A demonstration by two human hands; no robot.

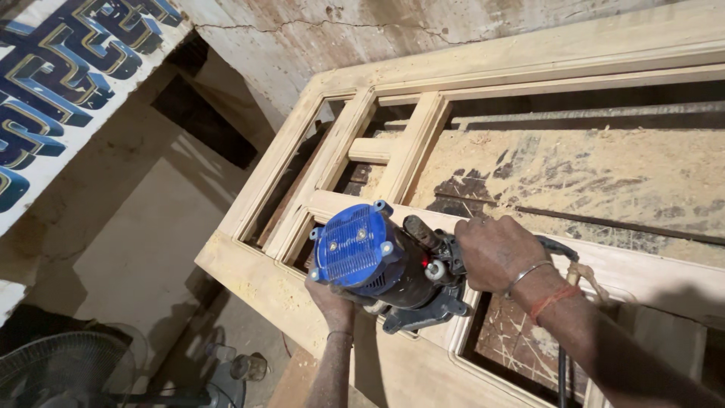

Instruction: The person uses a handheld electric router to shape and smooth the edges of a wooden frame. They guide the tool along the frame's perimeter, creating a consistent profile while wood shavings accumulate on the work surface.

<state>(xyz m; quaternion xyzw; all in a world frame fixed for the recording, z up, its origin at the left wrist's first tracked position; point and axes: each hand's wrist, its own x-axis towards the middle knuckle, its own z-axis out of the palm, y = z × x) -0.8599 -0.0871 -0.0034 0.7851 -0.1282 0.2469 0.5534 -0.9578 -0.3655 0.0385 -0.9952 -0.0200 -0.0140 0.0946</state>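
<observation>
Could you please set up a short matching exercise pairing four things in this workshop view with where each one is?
Things:
1. router
2. fan
3. bangle
4. door frame

Places:
A. on the right wrist
B. bottom left corner, on the floor
C. held between both hands
D. lying flat under the tool

Pairs: 1-C, 2-B, 3-A, 4-D

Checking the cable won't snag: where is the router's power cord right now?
In the head view, the black cord hangs down at lower right, beside the right hand, from the router on the wooden door frame.
</observation>
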